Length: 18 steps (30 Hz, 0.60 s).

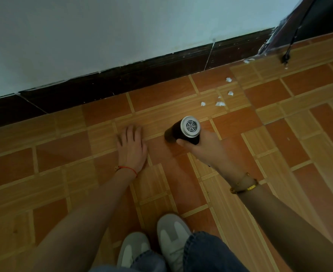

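My right hand [202, 149] grips a black cylindrical device [183, 130] with a silver grilled end cap facing up toward me; its dark front end points down-left at the floor tiles. My left hand [132, 146] rests flat on the orange and tan tiled floor [63, 154], fingers straight and pointing toward the wall, just left of the device's nose. A red string bracelet sits on the left wrist and gold bracelets on the right wrist.
Several small white scraps [219, 104] lie on the tiles beyond the device. A dark skirting board [122, 79] runs under a white wall. A black cable end [285, 58] hangs at the top right. My grey shoes [173, 232] stand below.
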### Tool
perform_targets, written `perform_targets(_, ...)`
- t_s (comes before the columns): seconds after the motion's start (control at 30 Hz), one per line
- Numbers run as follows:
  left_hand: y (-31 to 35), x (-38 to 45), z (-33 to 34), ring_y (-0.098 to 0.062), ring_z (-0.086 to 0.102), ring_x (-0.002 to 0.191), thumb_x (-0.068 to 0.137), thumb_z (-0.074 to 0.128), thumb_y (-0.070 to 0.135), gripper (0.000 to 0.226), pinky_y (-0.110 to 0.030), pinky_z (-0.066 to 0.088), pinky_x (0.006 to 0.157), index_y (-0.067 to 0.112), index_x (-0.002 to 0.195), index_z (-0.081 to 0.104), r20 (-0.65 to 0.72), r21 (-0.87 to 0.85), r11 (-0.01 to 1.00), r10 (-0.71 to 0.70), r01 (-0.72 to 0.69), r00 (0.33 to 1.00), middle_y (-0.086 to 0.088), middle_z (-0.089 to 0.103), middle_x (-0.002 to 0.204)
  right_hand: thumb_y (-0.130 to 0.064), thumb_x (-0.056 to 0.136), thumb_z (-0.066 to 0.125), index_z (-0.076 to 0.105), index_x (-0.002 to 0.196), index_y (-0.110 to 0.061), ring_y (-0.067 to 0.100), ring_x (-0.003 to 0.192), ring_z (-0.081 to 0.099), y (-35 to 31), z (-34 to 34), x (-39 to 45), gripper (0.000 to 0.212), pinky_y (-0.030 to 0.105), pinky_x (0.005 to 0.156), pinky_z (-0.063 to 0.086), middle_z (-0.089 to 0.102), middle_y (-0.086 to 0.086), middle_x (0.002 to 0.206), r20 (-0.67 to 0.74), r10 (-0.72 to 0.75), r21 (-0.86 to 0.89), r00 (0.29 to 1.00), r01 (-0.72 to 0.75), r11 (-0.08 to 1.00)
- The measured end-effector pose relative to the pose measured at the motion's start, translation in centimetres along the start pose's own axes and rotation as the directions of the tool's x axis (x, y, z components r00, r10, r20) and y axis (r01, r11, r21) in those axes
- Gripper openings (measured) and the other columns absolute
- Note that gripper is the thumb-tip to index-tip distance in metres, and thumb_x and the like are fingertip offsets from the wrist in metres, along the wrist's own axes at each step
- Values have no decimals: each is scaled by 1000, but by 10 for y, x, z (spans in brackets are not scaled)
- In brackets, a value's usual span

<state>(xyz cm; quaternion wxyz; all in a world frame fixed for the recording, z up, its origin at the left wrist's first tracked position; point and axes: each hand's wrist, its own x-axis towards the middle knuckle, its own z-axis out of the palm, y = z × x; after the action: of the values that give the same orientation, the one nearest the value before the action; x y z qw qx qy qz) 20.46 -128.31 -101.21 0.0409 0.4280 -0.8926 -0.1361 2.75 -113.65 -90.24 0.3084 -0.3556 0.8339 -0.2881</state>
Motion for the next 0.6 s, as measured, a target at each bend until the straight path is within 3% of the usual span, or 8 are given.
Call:
perform_targets(0.1,11,0,6,-38,37,140,98,38,29,50,-63,27,115,9,143,46,6,4,1000,26,-26,1000,-19,44,148,-52,84,70,54,132,-21,18,98,64,14,-13,-5,59,37,79,55,68,-3,104,-175,87,-73,981,-101,992)
perform_targets(0.23,31,2,14,-39,38,139,99,37,29,49,-65,29,114,9,142,46,21,-14,997,74,-74,997,-20,45,147,-55,83,68,53,129,-18,23,99,66,35,-27,-12,61,44,81,56,70,3,109,-314,138,-77,939,-170,982)
perform_targets(0.33,45,5,17,-39,38,138,98,31,31,51,-65,32,112,9,142,45,31,-11,994,111,-111,993,-19,45,146,-57,81,69,57,124,-19,18,92,66,49,-32,-14,58,38,76,56,69,-2,100,-257,120,-82,959,-145,986)
perform_targets(0.43,60,9,18,-39,38,139,98,28,34,54,-65,31,113,10,143,45,47,-2,993,122,-122,991,-19,44,148,-55,81,70,60,109,-20,14,72,64,58,-37,-12,45,28,64,50,63,-10,74,-177,133,-47,975,-144,988)
perform_targets(0.5,66,17,18,-39,37,140,97,25,35,56,-64,29,114,11,144,44,55,17,989,145,-146,988,-19,43,149,-55,83,68,57,104,-22,14,66,62,64,-39,-7,40,27,58,47,59,-11,69,-220,138,-41,966,-150,988)
perform_targets(0.6,73,36,17,-38,31,145,98,31,33,56,-63,21,119,12,149,39,73,24,985,170,-172,983,-18,38,154,-57,86,64,56,111,-16,14,68,62,71,-45,7,49,20,54,38,55,-14,70,-308,120,-66,944,-147,987)
